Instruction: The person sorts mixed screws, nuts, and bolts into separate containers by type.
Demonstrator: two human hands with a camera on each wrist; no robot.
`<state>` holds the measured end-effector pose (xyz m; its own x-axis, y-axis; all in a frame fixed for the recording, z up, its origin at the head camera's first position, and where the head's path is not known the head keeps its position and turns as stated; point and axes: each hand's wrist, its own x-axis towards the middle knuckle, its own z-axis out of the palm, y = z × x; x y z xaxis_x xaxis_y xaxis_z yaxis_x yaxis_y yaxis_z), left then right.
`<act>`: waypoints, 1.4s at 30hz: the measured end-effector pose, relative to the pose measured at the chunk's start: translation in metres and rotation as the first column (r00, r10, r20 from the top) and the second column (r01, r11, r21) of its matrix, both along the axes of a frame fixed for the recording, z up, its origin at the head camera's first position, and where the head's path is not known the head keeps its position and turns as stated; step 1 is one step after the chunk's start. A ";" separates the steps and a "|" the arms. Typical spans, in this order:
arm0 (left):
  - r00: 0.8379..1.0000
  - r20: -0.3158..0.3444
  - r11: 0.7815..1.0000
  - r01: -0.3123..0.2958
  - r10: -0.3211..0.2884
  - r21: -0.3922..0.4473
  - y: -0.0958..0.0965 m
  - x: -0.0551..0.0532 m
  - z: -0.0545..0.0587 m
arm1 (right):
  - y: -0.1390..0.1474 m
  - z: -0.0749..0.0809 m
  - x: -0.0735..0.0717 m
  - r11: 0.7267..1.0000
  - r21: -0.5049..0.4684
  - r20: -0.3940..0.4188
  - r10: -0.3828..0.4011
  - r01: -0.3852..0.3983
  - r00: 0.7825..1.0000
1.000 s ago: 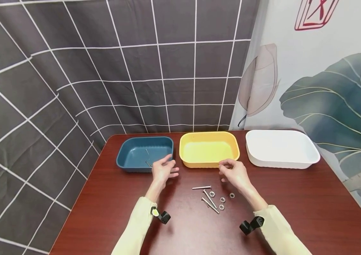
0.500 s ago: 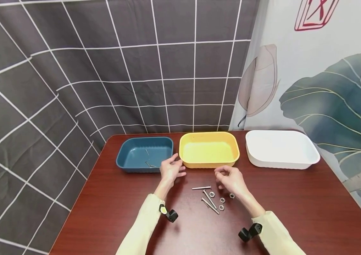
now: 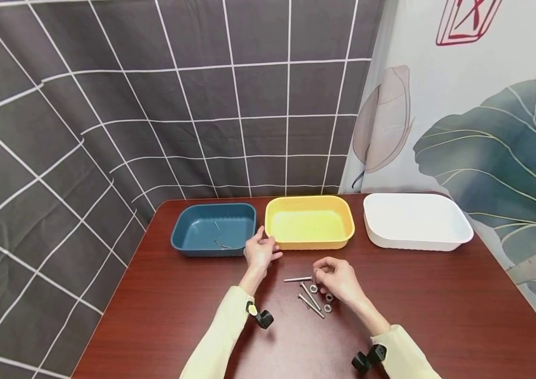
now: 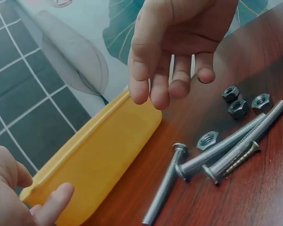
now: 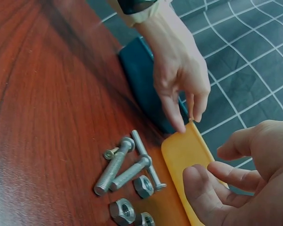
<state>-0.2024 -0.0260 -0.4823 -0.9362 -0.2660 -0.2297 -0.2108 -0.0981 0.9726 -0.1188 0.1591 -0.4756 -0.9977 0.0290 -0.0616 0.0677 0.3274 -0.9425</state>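
My left hand (image 3: 259, 252) is at the front left corner of the yellow tray (image 3: 313, 245). Thumb and fingers are apart on either side of that corner; whether they touch it I cannot tell. Relaxed and bent a little, the fingers of my right hand (image 3: 338, 278) hover over the tabletop hardware, with nothing seen between them. Under and beside them lie three long bolts (image 4: 165, 186), several hex nuts (image 4: 238, 109) and a small brass-coloured screw (image 4: 242, 160). One nut seen earlier at the right is covered by the right hand in the head view.
A dark blue tray (image 3: 201, 226) stands left of the yellow one and holds a few thin screws (image 3: 217, 226). To the right is a white tray (image 3: 417, 221). All three stand along the back of the reddish-brown table (image 3: 154, 316), before a grid-patterned curtain (image 3: 268, 131).
My left hand has moved right, from the blue tray to the yellow tray's corner. My right hand has drawn back from the yellow tray's front toward the nuts and bolts.
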 end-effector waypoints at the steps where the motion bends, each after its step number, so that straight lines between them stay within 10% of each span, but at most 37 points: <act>1: 1.000 -0.005 1.000 -0.007 0.007 0.006 0.001 0.000 -0.001 | -0.001 -0.001 0.001 1.000 0.002 -0.005 0.003 -0.003 1.000; 42: 0.998 -0.017 0.985 -0.056 0.059 0.161 0.006 -0.008 -0.007 | -0.018 -0.016 0.033 0.960 0.241 -0.012 0.153 -0.145 0.988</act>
<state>-0.2106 -0.0202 -0.4891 -0.9256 -0.2811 -0.2534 -0.1793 -0.2641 0.9477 -0.0858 0.1408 -0.4916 -0.9931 -0.1100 -0.0410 -0.0261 0.5473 -0.8365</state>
